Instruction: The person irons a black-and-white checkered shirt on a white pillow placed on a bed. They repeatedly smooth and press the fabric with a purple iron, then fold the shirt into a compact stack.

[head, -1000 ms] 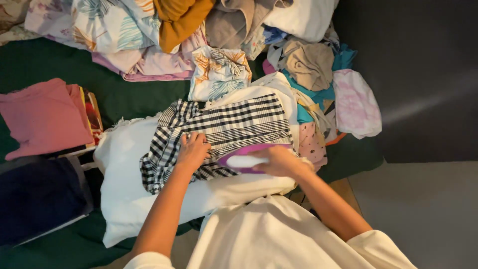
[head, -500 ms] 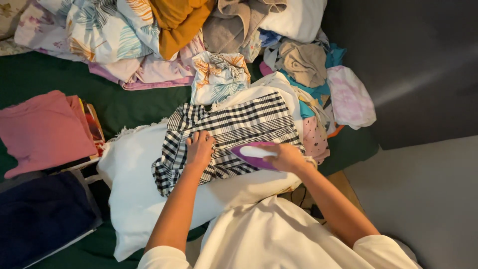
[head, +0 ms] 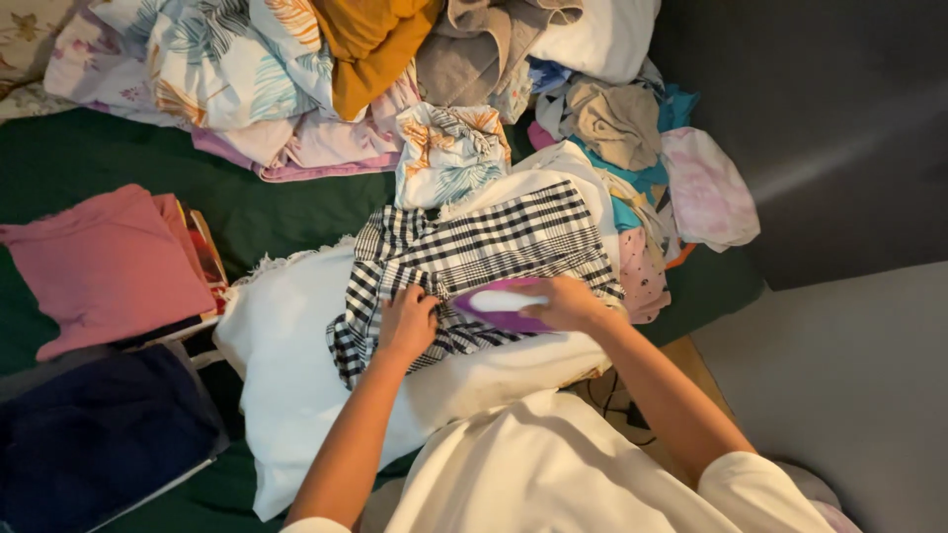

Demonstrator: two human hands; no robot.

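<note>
Ironing is going on over a black-and-white checked shirt (head: 474, 262) that is lying spread on a white cloth (head: 286, 395), which is covering the padded surface in front of the person. The right hand (head: 568, 304) is wrapping around the handle of a purple and white iron (head: 499, 308), fingers clenched on it, and is resting the soleplate on the lower middle of the shirt. The left hand (head: 407, 324) is lying just beside the iron's tip, fingers curled loosely and pressing down on the fabric without grasping anything; it is probably pinning the cloth so it stays taut and does not bunch under the iron.

The iron's long axis is running roughly left to right across the view, slightly tilted, with the narrow tip pointing towards the left hand and the heel sitting under the right palm. The shirt is lying wider than tall, its stripes slanting up to the right.

Folded pink fabric (head: 99, 266) and a dark navy piece (head: 94, 434) are lying to the left on the green bedspread (head: 89, 158), well apart from the hands, seemingly kept separate from the unsorted heap of clothes (head: 415, 69) that is piling up beyond the shirt.
</note>
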